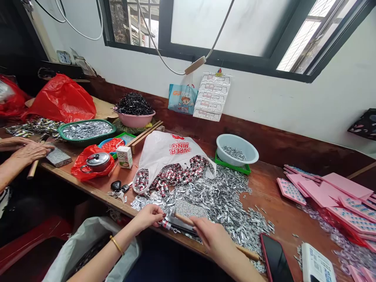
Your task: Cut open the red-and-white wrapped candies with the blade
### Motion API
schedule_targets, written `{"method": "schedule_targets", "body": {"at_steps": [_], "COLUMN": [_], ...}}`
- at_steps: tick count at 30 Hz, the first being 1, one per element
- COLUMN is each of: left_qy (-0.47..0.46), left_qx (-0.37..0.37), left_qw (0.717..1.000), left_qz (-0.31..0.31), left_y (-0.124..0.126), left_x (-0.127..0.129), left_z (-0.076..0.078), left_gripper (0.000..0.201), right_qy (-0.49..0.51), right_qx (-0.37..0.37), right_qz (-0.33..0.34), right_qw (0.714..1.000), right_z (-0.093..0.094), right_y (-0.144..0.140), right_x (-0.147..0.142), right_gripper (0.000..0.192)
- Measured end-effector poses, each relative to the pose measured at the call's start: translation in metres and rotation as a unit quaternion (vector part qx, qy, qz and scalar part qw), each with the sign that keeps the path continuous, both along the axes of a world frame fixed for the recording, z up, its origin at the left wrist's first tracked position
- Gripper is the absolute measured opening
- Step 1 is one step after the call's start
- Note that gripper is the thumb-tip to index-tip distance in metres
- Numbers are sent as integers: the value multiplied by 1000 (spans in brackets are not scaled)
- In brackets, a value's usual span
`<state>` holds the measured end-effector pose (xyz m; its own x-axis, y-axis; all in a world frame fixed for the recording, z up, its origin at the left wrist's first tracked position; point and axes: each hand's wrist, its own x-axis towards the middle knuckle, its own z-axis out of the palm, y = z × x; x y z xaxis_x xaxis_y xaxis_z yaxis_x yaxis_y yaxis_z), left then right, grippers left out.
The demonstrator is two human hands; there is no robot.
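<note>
My right hand (211, 237) is closed around the wooden handle of a hammer (182, 219), whose small metal head is low over the table edge. Just left of the hammer head, my left hand (151, 216) pinches the end of a dark strap-like piece (179, 225); its exact kind is unclear. A small red, black and white charm (166, 224) with a metal clasp lies beside those fingertips. Behind the hammer sits a speckled stone block (190, 209), surrounded by a heap of small silver metal pieces (226, 199).
A white plastic bag (158, 152) spills similar charms. Keys (120, 190) lie left. A phone (276, 258) and white device (317, 264) are right, near pink boards (320, 190). Another person's hands (31, 150) work at the left. An open sack (94, 235) stands below the edge.
</note>
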<state>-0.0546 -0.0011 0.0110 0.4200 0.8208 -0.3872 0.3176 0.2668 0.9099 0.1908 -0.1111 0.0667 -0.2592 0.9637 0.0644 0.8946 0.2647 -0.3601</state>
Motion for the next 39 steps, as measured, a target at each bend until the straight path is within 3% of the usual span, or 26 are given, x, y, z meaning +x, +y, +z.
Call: {"method": "schedule_targets", "body": {"at_steps": [9,14,19,26,29,32,39], "left_qy": [-7,-12,-15,-21,-17,-15,-19], "left_qx": [-6,-12,-20,-34,-30,-32,-34], "left_qw": [1000,1000,1000,999,999,999,999], "left_qz": [5,12,10,-7,0,-4,-6], "left_y": [-4,-5,-5,-5,-7,-6,-4], "left_x": [2,4,3,-2,-2,0,-1], "left_z": [6,8,11,19,20,20,16], "left_gripper": [28,27,27,28,25,20,23], "right_qy": [-82,-46,-89,-73,-65,-98,-85], "right_qx": [-23,14,-35,-21,-5,-40,-44], "right_qz": [35,21,28,24,14,27,7], "right_qw": [996,999,995,997,998,994,995], "right_z": [-3,-4,-6,7,4,1,8], "right_y": [1,-1,-2,3,3,2,4], "right_x": [-20,-18,-25,-26,-27,-30,-32], "right_gripper": [43,47,52,38,44,45,44]}}
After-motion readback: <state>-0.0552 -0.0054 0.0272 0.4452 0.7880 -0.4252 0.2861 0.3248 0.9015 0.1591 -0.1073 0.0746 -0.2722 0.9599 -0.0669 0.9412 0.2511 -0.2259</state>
